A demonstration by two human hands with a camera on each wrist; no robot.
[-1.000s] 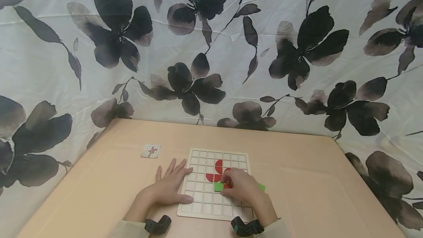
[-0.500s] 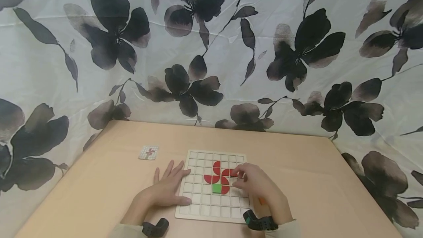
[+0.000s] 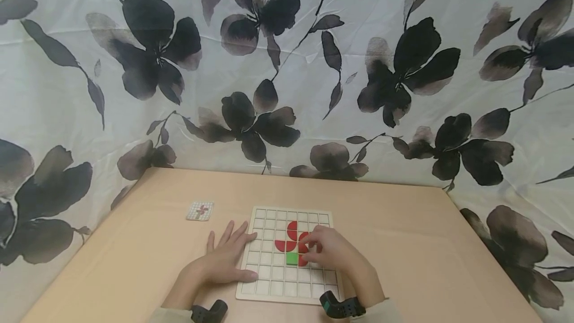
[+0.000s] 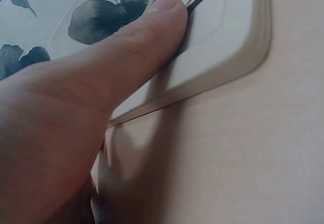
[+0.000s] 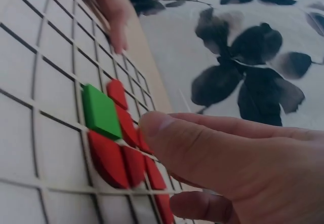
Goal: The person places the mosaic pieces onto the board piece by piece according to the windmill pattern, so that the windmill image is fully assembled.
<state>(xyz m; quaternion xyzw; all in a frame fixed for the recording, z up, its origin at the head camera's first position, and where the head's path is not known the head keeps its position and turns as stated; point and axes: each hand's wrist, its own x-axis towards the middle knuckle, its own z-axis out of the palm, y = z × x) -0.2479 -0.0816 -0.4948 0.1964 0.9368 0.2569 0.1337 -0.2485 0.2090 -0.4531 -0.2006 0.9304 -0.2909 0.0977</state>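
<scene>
My left hand [image 3: 219,262] rests spread along the left edge of a pale gridded board [image 3: 269,285], its thumb [image 4: 162,16] lying on the board's surface. Several red rounded pieces [image 3: 291,230] form a pinwheel-like figure on the grid. A green square piece [image 3: 292,258] lies below the figure's centre. Over the right side of that figure is my right hand [image 3: 336,249], fingers bent. Its thumb [image 5: 162,125] and index finger reach the red pieces [image 5: 107,160] there, with a gap between the tips. Whether they pinch one is unclear. The hand covers part of the figure.
A small card [image 3: 200,211] with a grid and a red pinwheel pattern lies on the table [image 3: 403,243], left of the board. Behind the table hangs a white cloth [image 3: 323,113] with dark flowers. Dark bands [image 3: 343,305] sit on both wrists.
My right hand moved right, uncovering the red pieces, then came back left onto them. A green piece and an orange thing glimpsed by the right wrist are now out of sight. The left hand stayed put.
</scene>
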